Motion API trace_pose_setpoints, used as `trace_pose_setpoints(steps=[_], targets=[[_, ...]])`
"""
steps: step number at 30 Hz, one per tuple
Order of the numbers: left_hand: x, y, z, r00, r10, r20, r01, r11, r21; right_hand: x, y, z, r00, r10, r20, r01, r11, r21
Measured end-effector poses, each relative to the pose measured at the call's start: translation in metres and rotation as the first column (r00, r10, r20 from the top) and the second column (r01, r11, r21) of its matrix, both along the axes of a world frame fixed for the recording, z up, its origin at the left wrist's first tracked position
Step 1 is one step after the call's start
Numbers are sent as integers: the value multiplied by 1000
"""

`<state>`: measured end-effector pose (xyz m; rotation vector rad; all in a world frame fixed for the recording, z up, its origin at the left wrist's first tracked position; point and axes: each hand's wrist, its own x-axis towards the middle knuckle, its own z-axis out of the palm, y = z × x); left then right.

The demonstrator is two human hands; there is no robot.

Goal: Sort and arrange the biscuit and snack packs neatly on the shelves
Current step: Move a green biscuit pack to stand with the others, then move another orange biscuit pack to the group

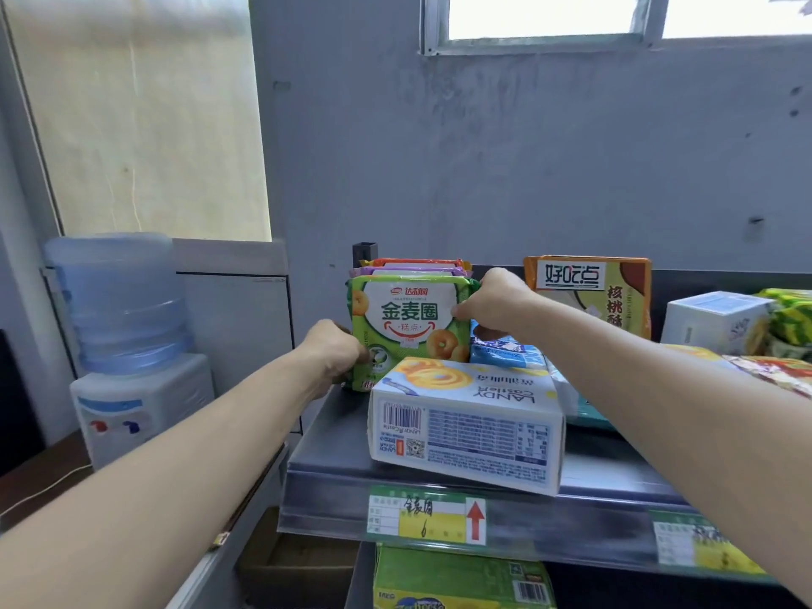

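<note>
Hands: left hand [336, 351], right hand [496, 301] grip green pack [406, 323] by its sides.
Risk: forearm may knock overhanging white box [465, 432] off shelf [325, 437].

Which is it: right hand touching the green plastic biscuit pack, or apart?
Touching. The head view shows the right hand pinching the green plastic biscuit pack at its upper right corner, thumb on its front.

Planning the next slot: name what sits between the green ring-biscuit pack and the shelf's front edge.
Head view: the white Landy Castle box lies flat between the green ring-biscuit pack and the shelf's front edge.
</note>
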<state>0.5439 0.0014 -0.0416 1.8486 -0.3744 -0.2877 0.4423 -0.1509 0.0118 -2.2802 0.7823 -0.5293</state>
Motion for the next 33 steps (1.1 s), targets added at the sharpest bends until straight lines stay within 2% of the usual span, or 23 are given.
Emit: trace_pose_setpoints(steps=[3,6,8,10,14,20,23,28,33], targets=[[1,-1,5,990,97,106,-93,995,-42,-4,-1,3,992,-50,112,62,993,-104],[-2,-1,19,923,233,306,-188,967,-171,-12,3,7,978,-52,203,92,977,-193],[-11,-4,32,875,245,417,-144,955,-258,-19,7,7,971,-33,237,87,971,-224],[-30,-10,44,849,180,497,-36,958,-286,-30,8,8,969,-25,245,92,959,-269],[-82,-26,65,773,-4,635,171,964,-203,-63,5,14,968,-21,250,109,934,-341],[-165,-65,83,698,-218,682,379,921,-94,-143,-28,27,964,-72,257,185,875,-447],[-216,-95,87,630,-312,711,447,895,-4,-201,-53,32,966,-119,231,222,839,-497],[-322,-169,83,476,-429,767,500,850,165,-326,-110,30,944,-290,157,327,757,-566],[-433,-238,82,332,-496,802,551,792,262,-458,-171,25,854,-500,142,488,676,-552]])
